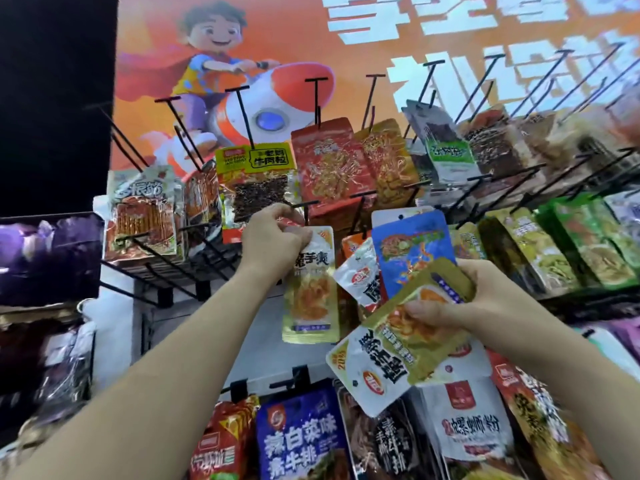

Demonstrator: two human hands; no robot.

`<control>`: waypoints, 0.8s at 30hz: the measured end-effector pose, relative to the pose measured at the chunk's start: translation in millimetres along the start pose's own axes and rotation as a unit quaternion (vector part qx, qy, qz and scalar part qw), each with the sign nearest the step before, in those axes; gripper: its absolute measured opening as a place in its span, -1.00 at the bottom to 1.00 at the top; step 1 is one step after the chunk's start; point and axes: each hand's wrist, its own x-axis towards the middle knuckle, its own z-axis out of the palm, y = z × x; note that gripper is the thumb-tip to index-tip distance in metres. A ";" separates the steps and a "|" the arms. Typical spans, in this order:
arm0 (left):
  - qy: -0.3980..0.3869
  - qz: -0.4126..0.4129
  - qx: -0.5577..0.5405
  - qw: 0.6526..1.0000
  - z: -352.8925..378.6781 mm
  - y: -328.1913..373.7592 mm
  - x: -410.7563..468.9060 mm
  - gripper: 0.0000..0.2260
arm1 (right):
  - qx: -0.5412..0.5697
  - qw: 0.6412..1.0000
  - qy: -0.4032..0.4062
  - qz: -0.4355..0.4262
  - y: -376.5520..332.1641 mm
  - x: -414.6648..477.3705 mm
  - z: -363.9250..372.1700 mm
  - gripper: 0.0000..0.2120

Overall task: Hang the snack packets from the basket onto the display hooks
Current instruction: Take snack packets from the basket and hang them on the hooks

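Left hand [273, 237], frame centre, is pinching the top of a gold-and-white foil snack packet [311, 285] just under a black wire hook [305, 206]. It's looking light, floppy and slick, so gripping the stiffer header seam seems best. Right hand [485, 299], lower right, is clamping a fanned stack of olive-gold and white packets [408, 344].

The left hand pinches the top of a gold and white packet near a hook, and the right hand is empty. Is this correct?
Not fully. The head view shows the right hand is not empty: it grips several packets. The left hand does pinch the top of the gold and white packet near a hook.
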 end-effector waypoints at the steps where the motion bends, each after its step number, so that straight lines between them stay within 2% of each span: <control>1: 0.005 0.012 0.000 1.000 0.1 -2.1 -1.3 -0.86 | -0.002 1.000 -0.004 -0.001 -1.6 3.1 1.7 -0.80; 4: 0.017 0.064 0.021 0.998 2.3 -6.6 -5.6 -0.85 | -0.019 1.000 0.002 -0.008 -3.3 10.8 8.0 -0.85; 8: 0.038 0.087 0.021 0.995 3.9 -7.4 -5.0 -0.97 | -0.025 1.000 0.018 -0.005 0.4 17.0 17.0 -0.90; 13: 0.006 0.096 0.057 0.994 0.0 -10.6 -2.2 -0.90 | -0.008 1.000 0.020 0.009 7.8 19.7 18.5 -0.83; 21: -0.041 0.096 0.190 0.976 6.1 -30.0 -8.9 -0.69 | -0.054 0.998 0.026 -0.016 14.5 17.4 26.3 -0.84; 24: -0.009 0.146 0.252 0.957 -2.0 -26.1 -24.4 -0.67 | -0.014 0.999 0.046 -0.007 19.8 14.5 28.4 -0.85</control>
